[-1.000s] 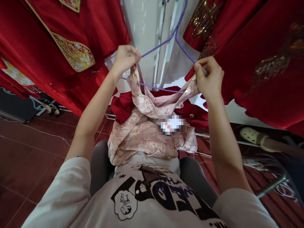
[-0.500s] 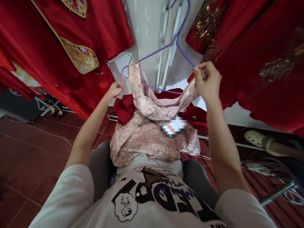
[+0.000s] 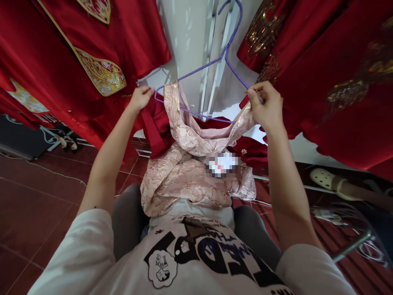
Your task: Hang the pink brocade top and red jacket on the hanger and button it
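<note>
A pink-and-gold brocade dress (image 3: pixel 199 143) hangs by its straps on a purple hanger (image 3: pixel 202 67), its lower part bunched over my lap. My right hand (image 3: pixel 266 104) is closed on the right end of the hanger and the strap there. At the hanger's left end, my left hand (image 3: pixel 143 97) is closed with its fingertips pinched at the top of a dark red garment (image 3: pixel 156 133), which lies behind the dress and also shows to its right. A pixelated white tag or card (image 3: pixel 222 164) rests on the dress front.
Red embroidered gowns hang at left (image 3: pixel 135 37) and right (image 3: pixel 307 82). A white wall (image 3: pixel 187 37) with metal uprights stands ahead. To the right are a person's foot in a cream clog (image 3: pixel 322 178) and a metal-legged stool or rack (image 3: pixel 353 246). Heeled shoes (image 3: pixel 66 141) sit at left.
My left hand has moved up and slightly left, and the dark red cloth beneath it is drawn upward. My right hand keeps its hold on the hanger and strap.
</note>
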The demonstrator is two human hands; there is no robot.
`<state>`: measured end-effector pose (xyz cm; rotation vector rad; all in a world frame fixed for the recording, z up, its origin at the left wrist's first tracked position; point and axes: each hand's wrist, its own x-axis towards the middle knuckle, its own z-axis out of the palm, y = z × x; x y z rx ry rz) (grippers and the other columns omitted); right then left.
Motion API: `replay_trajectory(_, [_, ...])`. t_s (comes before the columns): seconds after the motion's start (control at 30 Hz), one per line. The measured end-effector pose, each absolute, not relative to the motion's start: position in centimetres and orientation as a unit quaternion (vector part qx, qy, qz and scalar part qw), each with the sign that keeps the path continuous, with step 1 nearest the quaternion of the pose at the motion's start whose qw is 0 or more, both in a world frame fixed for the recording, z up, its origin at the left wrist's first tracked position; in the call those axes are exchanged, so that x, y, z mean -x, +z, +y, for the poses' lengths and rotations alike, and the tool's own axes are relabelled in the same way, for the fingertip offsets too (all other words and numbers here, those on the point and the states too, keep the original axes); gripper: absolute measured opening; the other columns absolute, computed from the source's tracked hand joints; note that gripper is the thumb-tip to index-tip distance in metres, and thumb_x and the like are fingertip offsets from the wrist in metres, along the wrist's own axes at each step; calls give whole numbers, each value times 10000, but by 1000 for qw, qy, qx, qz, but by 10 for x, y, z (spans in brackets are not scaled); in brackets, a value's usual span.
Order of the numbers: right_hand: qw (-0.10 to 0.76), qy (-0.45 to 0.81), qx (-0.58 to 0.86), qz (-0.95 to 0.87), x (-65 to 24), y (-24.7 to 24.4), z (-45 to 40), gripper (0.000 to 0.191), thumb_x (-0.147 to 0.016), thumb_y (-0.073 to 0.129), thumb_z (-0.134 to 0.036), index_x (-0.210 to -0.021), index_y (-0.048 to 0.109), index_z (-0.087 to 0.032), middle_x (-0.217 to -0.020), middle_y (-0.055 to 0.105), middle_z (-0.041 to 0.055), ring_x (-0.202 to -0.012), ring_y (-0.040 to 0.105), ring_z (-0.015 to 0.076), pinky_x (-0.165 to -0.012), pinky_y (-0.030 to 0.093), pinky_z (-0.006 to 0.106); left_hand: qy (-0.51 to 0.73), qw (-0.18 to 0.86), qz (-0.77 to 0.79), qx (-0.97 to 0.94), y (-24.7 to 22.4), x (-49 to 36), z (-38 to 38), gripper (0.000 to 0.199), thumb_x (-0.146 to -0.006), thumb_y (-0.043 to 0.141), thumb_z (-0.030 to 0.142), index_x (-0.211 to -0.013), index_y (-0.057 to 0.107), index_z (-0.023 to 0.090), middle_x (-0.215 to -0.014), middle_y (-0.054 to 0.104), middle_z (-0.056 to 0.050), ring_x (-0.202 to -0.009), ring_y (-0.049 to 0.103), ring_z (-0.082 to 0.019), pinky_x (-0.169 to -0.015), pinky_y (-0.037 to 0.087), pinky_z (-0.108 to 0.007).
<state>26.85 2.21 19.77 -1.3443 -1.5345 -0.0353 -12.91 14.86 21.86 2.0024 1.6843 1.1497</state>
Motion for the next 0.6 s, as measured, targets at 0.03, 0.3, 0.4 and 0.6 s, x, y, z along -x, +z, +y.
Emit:
replay_trajectory(0.03, [521, -16, 561, -644, -267, 200, 19, 208, -931, 551, -403, -984, 643, -224, -683, 563, -21, -607, 430, 112, -658, 384, 273, 417, 92, 567, -705, 236, 123, 148, 515, -853, 554, 686, -603, 467, 245, -632, 547, 4, -903, 551, -193, -859, 475, -397])
replay_trajectory(0.3, [508, -43, 559, -654, -245, 217, -11, 149, -922, 571, -363, -887, 629, -231, -564, 442, -60, -526, 385, 99, -639, 393, 285, 405, -122, 441, -791, 303, 29, 73, 228, -1000, 446, 386, -847, 548, 251, -846, 609, -50, -911, 654, -277, -843, 481, -415])
replay_trajectory(0.4, [530, -27, 541, -652, -253, 216, -6, 184, -918, 586, -376, -884, 660, -211, -609, 524, -34, -556, 454, 102, -650, 416, 292, 405, -86, 354, -838, 297, 7, 56, 270, -1017, 418, 410, -851, 564, 254, -807, 587, -24, -856, 641, -229, -845, 498, -380])
replay_trajectory(0.6, [491, 75, 529, -688, -289, 227, 42, 398, -914, 606, -523, -758, 697, -169, -677, 671, 59, -575, 574, 143, -629, 525, 351, 419, 17, 295, -859, 280, 21, 99, 287, -953, 521, 493, -769, 556, 275, -1035, 626, -36, -1159, 563, -255, -1065, 425, -440])
